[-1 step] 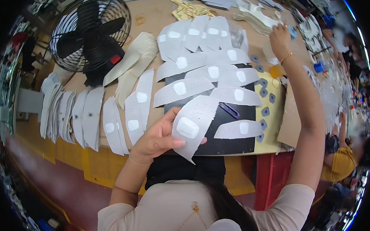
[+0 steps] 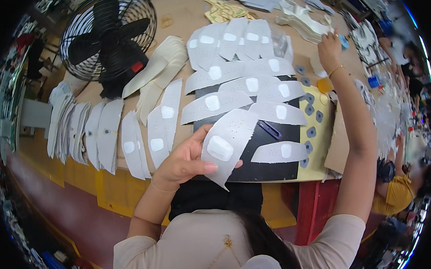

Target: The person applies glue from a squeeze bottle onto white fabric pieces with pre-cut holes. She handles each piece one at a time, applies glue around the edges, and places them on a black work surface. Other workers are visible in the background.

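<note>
My left hand [image 2: 187,162] pinches a grey-white curved fabric panel [image 2: 239,127], thumb in front and fingers behind. The panel carries a white rounded patch and rows of small holes, and hangs tilted over the near table edge. My right hand [image 2: 329,50] is stretched to the far right, its fingers bent together beside a stack of cream cut pieces [image 2: 304,24] and a small blue round item [image 2: 343,42]. Whatever its fingertips grip is too small to make out. Similar patched panels [image 2: 207,104] lie overlapping on a black board [image 2: 272,172] in front of me.
A black fan [image 2: 107,34] stands at the far left. Panel stacks [image 2: 62,126] line the left edge, with cream pieces [image 2: 163,66] behind. Right of the board lie a purple thread snipper [image 2: 270,130], several grey tabs [image 2: 311,132] on a yellow sheet [image 2: 316,161], and an orange-yellow cup [image 2: 324,84].
The whole table view has shifted slightly rightward. My right hand sits a little lower and farther right in the picture; my left hand keeps its hold on the panel.
</note>
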Demonstrator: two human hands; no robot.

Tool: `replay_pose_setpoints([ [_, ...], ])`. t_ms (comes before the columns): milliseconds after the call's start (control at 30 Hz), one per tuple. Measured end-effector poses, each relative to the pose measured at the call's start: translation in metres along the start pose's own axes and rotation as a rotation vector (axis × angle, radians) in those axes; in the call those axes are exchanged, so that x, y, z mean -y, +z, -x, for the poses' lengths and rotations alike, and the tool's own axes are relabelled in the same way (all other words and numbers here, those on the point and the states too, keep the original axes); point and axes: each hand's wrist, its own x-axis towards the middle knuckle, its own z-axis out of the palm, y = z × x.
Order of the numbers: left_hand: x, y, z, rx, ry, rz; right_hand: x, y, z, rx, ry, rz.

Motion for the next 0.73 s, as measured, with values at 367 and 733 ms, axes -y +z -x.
replay_pose_setpoints([
  [367,0.001,0.019,0.005,-0.097,0.070,-0.289,0.000,-0.027,0.022,-0.265,-0.016,-0.305],
  [733,0.013,0.045,0.021,-0.204,0.074,-0.335,0.018,-0.197,0.235,-0.487,-0.369,-1.481],
])
